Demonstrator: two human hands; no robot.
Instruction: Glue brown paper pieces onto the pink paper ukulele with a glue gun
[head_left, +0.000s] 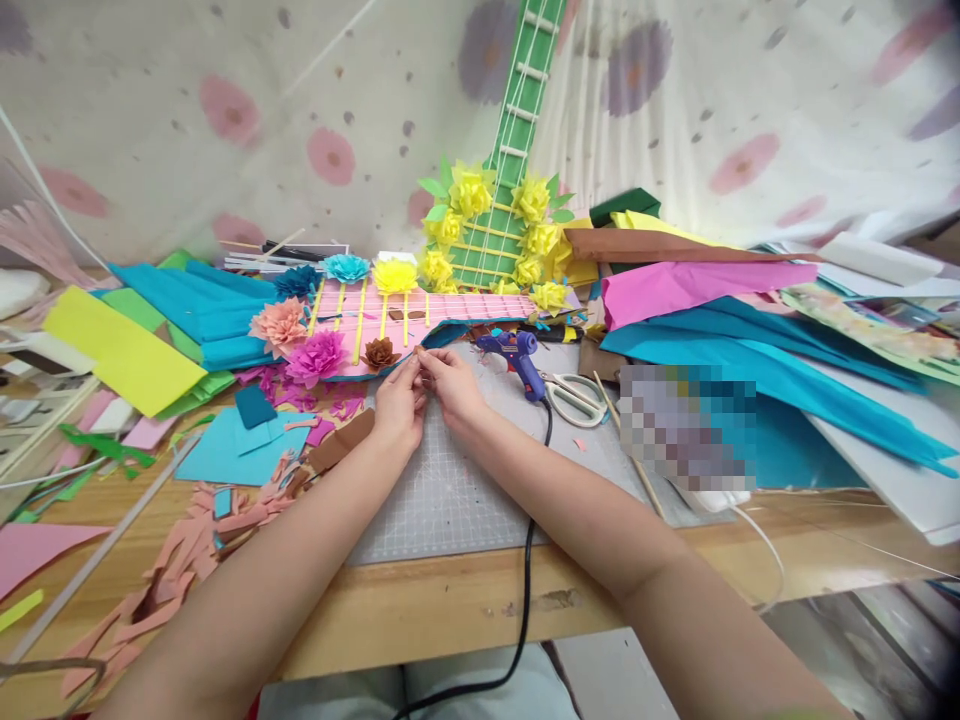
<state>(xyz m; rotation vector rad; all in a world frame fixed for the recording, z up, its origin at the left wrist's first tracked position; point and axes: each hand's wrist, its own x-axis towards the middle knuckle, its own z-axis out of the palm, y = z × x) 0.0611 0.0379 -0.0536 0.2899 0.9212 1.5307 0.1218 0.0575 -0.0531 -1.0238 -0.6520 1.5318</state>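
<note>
My left hand and my right hand meet over the grey cutting mat, fingertips pinched together. Whatever lies between the fingers is too small and hidden to make out. Just beyond them lies a pink paper guitar body with yellow strips and string lines. Paper flowers sit along its left side: a magenta one, a peach one, a brown one and a yellow one. A blue glue gun rests to the right of my right hand.
White-handled scissors and a thin wooden stick lie right of the glue gun. Its black cord crosses the mat and table edge. Peach paper scraps cover the left. A green guitar neck stands behind; blue crepe paper lies right.
</note>
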